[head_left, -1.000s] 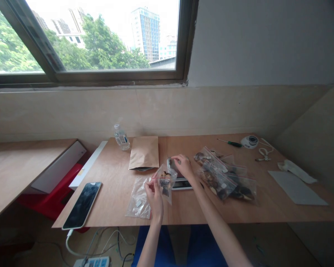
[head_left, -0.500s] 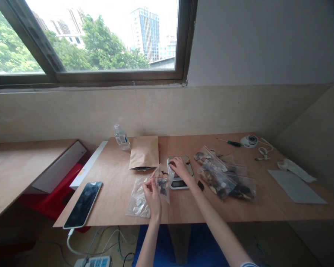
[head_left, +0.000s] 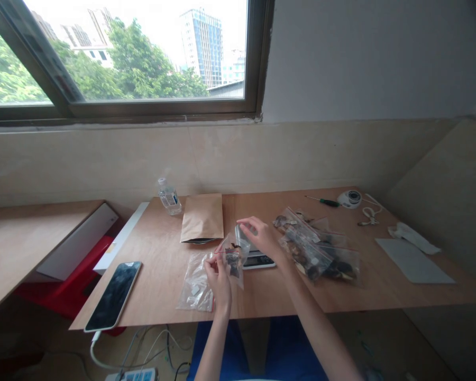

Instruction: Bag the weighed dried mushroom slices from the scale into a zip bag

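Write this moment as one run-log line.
left hand: holding clear bag | right hand: over scale | bag pile: right of scale | phone: front left

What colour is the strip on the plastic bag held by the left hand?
The strip is red, seen in the head view.

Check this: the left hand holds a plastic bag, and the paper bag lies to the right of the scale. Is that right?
Not quite: the paper bag lies to the left of the scale, as the head view shows. The left hand does hold a plastic bag.
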Demonstrator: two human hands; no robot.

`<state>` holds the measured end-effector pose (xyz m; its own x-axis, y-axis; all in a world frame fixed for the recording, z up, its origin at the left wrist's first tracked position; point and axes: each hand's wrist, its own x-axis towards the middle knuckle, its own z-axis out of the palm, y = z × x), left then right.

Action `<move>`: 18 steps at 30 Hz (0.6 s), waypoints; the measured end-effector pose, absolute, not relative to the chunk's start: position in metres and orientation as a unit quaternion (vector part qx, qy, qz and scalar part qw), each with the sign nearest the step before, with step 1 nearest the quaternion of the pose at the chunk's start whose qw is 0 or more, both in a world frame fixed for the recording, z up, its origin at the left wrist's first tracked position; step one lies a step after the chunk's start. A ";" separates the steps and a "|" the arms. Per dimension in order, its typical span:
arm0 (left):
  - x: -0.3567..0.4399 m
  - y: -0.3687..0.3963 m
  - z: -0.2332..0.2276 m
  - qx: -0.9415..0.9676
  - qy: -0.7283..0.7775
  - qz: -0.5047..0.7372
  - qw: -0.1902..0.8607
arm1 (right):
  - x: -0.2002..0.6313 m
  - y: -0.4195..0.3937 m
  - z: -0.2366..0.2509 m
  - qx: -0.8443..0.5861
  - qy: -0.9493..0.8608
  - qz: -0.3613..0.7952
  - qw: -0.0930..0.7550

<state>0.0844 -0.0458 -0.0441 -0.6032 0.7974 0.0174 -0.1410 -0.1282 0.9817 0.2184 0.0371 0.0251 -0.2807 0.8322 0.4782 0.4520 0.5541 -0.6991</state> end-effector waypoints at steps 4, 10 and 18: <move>0.079 -0.047 -0.042 0.290 0.585 0.682 0.329 | 0.247 0.057 -0.012 -0.501 -0.747 0.129 0.417; 0.082 -0.049 -0.041 0.287 0.567 0.690 0.346 | 0.282 0.074 -0.078 -0.577 -0.715 0.132 0.372; 0.090 -0.051 -0.036 0.272 0.561 0.683 0.381 | 0.284 0.069 -0.074 -0.581 -0.699 0.143 0.392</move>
<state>0.0897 -0.0512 -0.0363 -0.5616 0.8256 -0.0555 -0.2146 -0.0805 0.9734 0.2835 0.0693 -0.0735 -0.0174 0.9241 0.3818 0.7008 0.2836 -0.6546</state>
